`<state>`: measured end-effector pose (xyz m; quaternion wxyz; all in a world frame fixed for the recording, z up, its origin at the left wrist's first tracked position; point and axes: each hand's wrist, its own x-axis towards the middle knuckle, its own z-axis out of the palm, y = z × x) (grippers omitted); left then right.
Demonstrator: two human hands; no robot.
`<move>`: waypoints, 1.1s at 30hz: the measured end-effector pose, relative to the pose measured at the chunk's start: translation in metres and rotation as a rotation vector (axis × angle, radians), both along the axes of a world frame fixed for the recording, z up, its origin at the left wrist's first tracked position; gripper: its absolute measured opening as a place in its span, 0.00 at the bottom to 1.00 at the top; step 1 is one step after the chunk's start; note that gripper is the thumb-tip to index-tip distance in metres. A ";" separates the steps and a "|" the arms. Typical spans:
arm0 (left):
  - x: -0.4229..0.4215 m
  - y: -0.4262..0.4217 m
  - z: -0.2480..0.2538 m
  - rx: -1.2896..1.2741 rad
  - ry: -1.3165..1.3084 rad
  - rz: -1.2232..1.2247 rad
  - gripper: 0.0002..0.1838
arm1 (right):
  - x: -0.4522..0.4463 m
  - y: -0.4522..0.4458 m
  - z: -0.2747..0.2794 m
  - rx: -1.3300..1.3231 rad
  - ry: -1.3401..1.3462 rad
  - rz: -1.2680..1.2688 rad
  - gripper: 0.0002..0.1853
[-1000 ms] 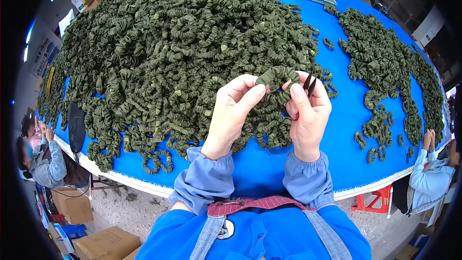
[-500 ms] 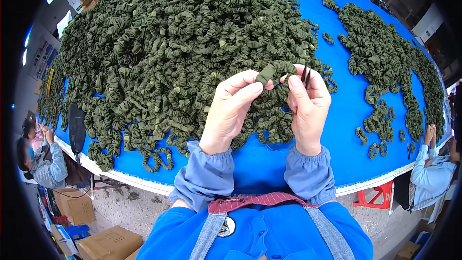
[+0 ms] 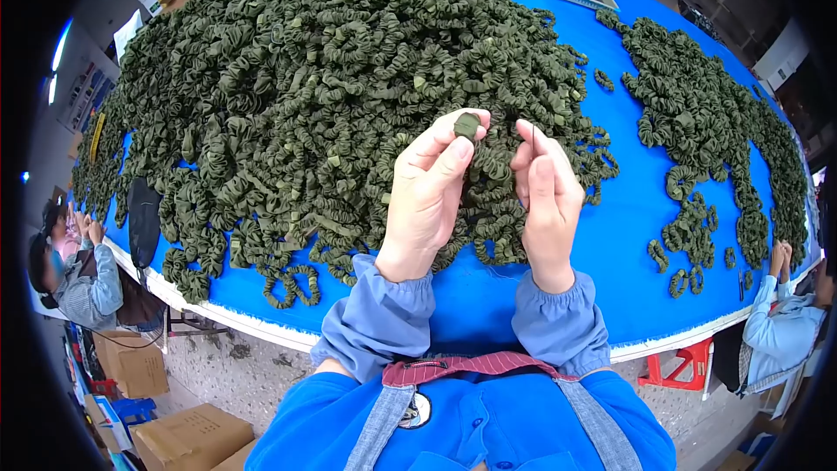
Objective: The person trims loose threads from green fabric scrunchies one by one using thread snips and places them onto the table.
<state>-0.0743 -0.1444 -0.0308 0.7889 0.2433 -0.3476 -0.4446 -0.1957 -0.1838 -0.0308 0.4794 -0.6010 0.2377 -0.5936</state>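
- The left hand (image 3: pixel 425 192) pinches a dark-green scrunchie (image 3: pixel 467 126) between thumb and fingers, just above the near side of a large scrunchie pile (image 3: pixel 323 70).
- The right hand (image 3: pixel 551 214) is held up just to the right, its fingers loosely bent; whether they grip anything cannot be told.
- A smaller heap (image 3: pixel 684 92) covers the right of the blue counter (image 3: pixel 619 296).
- A tray (image 3: pixel 586 1) with green pieces stands at the far side.

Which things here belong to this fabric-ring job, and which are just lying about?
Likely the job:
green ring in the left hand
large pile of rings
blue table

Seemingly just around:
cardboard boxes
red stool
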 end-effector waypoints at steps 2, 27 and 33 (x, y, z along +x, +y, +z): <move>-0.001 0.000 0.000 0.003 -0.007 0.005 0.09 | -0.001 0.002 0.003 -0.125 0.084 -0.055 0.12; -0.009 0.001 -0.003 0.060 0.087 -0.142 0.06 | -0.006 0.001 0.008 -0.594 0.356 -0.307 0.14; -0.011 0.002 -0.002 0.069 0.061 -0.126 0.05 | -0.010 0.003 0.009 -0.539 0.363 -0.282 0.13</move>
